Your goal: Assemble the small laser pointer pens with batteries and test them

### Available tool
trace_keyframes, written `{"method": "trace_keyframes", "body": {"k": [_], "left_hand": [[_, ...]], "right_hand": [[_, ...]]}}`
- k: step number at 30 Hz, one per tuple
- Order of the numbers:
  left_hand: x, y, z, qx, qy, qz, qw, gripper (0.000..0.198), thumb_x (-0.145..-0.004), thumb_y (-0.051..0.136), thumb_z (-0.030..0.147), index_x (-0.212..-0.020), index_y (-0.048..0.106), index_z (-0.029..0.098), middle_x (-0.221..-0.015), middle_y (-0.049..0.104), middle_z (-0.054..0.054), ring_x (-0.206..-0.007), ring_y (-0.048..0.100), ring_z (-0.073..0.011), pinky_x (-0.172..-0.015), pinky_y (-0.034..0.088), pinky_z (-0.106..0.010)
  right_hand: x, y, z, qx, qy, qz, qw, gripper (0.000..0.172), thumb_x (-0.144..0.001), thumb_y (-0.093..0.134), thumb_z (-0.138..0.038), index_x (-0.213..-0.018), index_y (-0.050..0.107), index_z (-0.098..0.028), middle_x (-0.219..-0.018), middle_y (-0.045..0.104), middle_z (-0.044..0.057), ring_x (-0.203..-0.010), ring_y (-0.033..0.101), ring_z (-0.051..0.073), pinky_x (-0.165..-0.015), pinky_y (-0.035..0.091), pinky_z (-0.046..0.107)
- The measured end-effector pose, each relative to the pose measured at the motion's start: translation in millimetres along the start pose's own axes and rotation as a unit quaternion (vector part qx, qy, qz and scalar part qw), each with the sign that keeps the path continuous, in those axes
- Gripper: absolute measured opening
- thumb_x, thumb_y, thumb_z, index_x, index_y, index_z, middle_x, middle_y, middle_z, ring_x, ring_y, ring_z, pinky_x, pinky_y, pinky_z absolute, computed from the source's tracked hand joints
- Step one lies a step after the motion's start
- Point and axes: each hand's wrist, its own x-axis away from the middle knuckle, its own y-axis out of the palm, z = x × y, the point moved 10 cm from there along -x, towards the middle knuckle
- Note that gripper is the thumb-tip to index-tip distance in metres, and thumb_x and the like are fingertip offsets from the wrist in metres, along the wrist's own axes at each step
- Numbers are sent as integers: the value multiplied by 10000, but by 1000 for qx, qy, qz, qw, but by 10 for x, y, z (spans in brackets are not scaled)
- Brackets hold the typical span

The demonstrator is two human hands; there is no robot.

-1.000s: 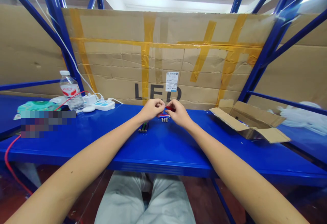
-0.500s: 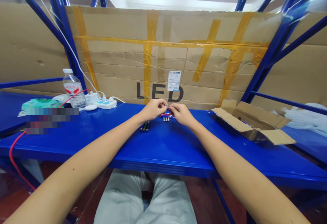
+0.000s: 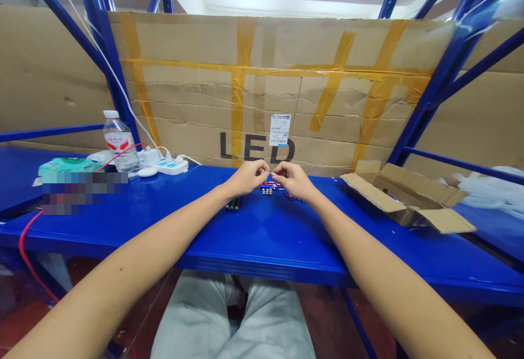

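My left hand (image 3: pixel 248 176) and my right hand (image 3: pixel 291 179) meet fingertip to fingertip above the blue shelf (image 3: pixel 262 228), both pinched shut on one small part (image 3: pixel 270 174) too tiny to name. Just below them lies a cluster of small metal-tipped pieces (image 3: pixel 268 189). A few thin dark sticks (image 3: pixel 233 204) rest beside my left wrist. A red piece (image 3: pixel 290 196) lies on the shelf under my right wrist.
An open cardboard box (image 3: pixel 405 195) sits at the right. A water bottle (image 3: pixel 118 142), a white power strip (image 3: pixel 170 166) with a red cable, and a green packet (image 3: pixel 67 166) stand at the left. A taped cardboard wall marked LED (image 3: pixel 254 91) backs the shelf.
The red piece that was in my right hand's fingers a second ago now lies on the shelf. Both hands stay together, pinching a smaller part between them.
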Motion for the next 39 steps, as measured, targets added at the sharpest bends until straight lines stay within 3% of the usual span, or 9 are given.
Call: {"method": "trace_keyframes", "body": {"k": [8, 11, 14, 17, 20, 25, 28, 32, 39], "left_hand": [[-18, -117, -41, 9, -18, 25, 999, 38, -765, 550, 196, -755, 563, 162, -590, 562, 34, -518, 508, -91, -519, 377, -215], [-46, -275, -24, 60, -16, 72, 995, 34, -734, 567, 187, -731, 573, 153, -628, 579, 19, -551, 529, -91, -556, 422, -223], [-62, -392, -69, 158, -33, 121, 979, 61, -714, 577, 198, -715, 580, 137, -709, 638, -33, -615, 594, -119, -608, 484, -259], [-67, -405, -197, 288, -74, 150, 943, 73, -693, 591, 197, -712, 557, 136, -768, 675, -71, -686, 646, -149, -680, 524, -305], [-57, -373, -367, 414, -133, 165, 886, 68, -686, 571, 198, -718, 533, 152, -737, 664, -62, -703, 656, -158, -712, 536, -319], [-6, -397, -599, 559, -215, 183, 779, 25, -682, 509, 181, -693, 487, 178, -623, 566, -27, -557, 554, -113, -570, 505, -252], [11, -415, -658, 594, -236, 182, 747, 69, -671, 504, 132, -696, 459, 178, -569, 500, 1, -458, 440, -77, -430, 400, -198], [6, -358, -647, 593, -244, 161, 750, 122, -662, 498, 96, -700, 418, 179, -556, 443, 30, -390, 316, -45, -340, 232, -164], [3, -247, -605, 540, -256, 134, 791, 96, -681, 506, 117, -706, 434, 176, -587, 459, 25, -395, 319, -44, -345, 216, -171]], "right_hand": [[-51, 0, -68, -20, -1, -49, 999, 251, -783, 641, -382, -844, 662, -140, -783, 685, 62, -709, 597, 169, -680, 470, 309], [-93, -261, -3, -26, 21, 6, 999, 300, -880, 529, -401, -914, 655, -131, -850, 703, 100, -747, 625, 175, -702, 486, 312], [-75, -532, 121, 123, 64, 59, 989, 238, -854, 550, -343, -774, 653, -144, -706, 668, 68, -647, 588, 166, -641, 455, 297], [-32, -413, 238, 281, 84, -40, 955, 210, -768, 631, -263, -583, 631, -164, -592, 621, 45, -591, 550, 167, -587, 405, 292], [61, -228, 426, 337, 133, -134, 923, 164, -691, 693, -208, -541, 637, -172, -567, 621, 47, -534, 540, 165, -535, 378, 290], [99, -114, 547, 356, 158, -155, 908, 93, -613, 753, -174, -575, 668, -183, -579, 634, 44, -486, 536, 154, -498, 372, 278], [97, -63, 560, 358, 153, -163, 906, 96, -621, 737, -164, -572, 658, -187, -570, 627, 40, -477, 534, 152, -488, 365, 275], [99, 29, 526, 374, 132, -169, 902, 146, -604, 734, -177, -535, 606, -192, -526, 595, 34, -467, 526, 154, -494, 362, 280], [108, 124, 315, 316, 100, -176, 927, 284, -720, 649, -252, -500, 475, -202, -497, 548, 29, -465, 478, 140, -477, 331, 278]]}}
